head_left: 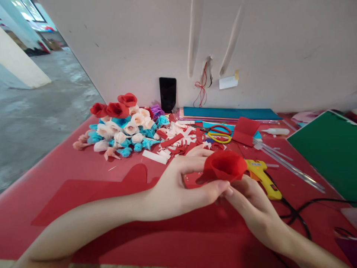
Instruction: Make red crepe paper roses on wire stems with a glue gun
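A red paper flower [227,165], cupped with an open centre, is held up over the red table [156,245]. My left hand [184,190] is closed on its left and near side, thumb along the lower edge. My right hand [251,201] grips it low on the right, and the two thumb tips meet beneath it. Fingers behind the flower are partly hidden. Just beyond my right hand lies a yellow glue gun [263,178]. A flat red sheet [83,197] lies under my left forearm.
Finished paper flowers [122,130] are heaped at the back left beside paper scraps [178,137]. Scissors [220,134], red paper squares [245,131], clear glue sticks [290,165] and a white bottle [276,131] lie behind. A phone [167,95] leans on the wall. A green board [329,156] stands right, near a black cable [298,216].
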{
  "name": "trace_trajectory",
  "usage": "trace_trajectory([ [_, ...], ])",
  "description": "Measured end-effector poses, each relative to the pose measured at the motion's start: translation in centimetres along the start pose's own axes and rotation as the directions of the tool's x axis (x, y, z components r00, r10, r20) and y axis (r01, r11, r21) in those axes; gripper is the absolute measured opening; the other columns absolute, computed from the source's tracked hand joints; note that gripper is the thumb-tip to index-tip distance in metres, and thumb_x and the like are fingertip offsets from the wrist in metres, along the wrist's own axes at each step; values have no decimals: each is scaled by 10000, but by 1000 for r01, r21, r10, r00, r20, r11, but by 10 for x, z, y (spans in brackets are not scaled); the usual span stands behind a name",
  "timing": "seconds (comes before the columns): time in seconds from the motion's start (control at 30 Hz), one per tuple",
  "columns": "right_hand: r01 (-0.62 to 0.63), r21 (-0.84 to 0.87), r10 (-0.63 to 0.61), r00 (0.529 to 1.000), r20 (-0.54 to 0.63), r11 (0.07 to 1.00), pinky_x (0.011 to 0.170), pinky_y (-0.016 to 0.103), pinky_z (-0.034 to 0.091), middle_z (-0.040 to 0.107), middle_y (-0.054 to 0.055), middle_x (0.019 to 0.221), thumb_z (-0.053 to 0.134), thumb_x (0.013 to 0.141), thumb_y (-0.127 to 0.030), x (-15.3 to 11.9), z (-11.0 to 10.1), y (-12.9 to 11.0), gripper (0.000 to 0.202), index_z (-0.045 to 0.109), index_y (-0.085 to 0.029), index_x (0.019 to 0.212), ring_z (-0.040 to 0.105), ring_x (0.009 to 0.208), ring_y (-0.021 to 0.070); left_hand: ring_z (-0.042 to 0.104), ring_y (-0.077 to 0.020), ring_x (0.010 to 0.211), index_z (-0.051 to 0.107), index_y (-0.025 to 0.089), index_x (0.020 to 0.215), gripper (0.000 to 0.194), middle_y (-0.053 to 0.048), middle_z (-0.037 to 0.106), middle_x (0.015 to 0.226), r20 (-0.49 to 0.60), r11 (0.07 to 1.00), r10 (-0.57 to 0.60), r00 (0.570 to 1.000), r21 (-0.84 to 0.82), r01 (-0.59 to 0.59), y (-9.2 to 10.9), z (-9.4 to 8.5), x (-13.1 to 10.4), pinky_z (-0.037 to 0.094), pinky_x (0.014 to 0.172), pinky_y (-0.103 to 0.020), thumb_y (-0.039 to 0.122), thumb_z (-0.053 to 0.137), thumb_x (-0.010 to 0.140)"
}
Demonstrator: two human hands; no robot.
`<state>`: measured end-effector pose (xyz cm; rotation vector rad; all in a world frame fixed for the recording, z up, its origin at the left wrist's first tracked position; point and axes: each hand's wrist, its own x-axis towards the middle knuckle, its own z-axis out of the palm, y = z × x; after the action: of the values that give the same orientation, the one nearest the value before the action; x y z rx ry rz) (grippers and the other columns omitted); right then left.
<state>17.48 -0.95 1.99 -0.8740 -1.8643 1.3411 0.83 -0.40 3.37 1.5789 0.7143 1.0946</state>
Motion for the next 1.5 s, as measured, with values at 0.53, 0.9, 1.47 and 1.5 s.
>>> trace_trajectory([
  [0.53,49,127,-45,998,-38,991,513,116,418,492,-19,654,452,870,-239,8,0,-5,135,526,-173,779,486,572,49,572,-224,983,651,154,779,139,-61,646,958,-52,997,-44,998,-68,40,-2,0,1,433,938,-383,227,537,808],
  [0.9,11,20,-9,996,-94,1000,473,106,412,532,-22,534,426,882,-229,7,0,-9,242,522,-141,677,489,468,34,605,-202,896,633,140,732,173,-57,669,807,-52,981,-111,992,-167,101,-9,-1,4,428,932,-390,256,534,814],
  [1.47,-182,-68,190,972,138,981,442,129,383,531,-5,516,460,864,-313,2,-26,-24,323,545,-124,617,462,401,30,554,-132,727,603,129,795,114,-29,608,775,228,937,208,951,231,-261,-4,-28,17,468,677,-256,67,578,703],
  [1.5,-208,-103,221,963,151,973,430,128,374,509,-13,488,465,858,-329,2,-27,-25,328,541,-129,610,454,400,33,537,-134,714,598,121,791,114,-36,595,762,243,917,233,942,268,-296,-4,-28,17,465,681,-273,64,582,694],
])
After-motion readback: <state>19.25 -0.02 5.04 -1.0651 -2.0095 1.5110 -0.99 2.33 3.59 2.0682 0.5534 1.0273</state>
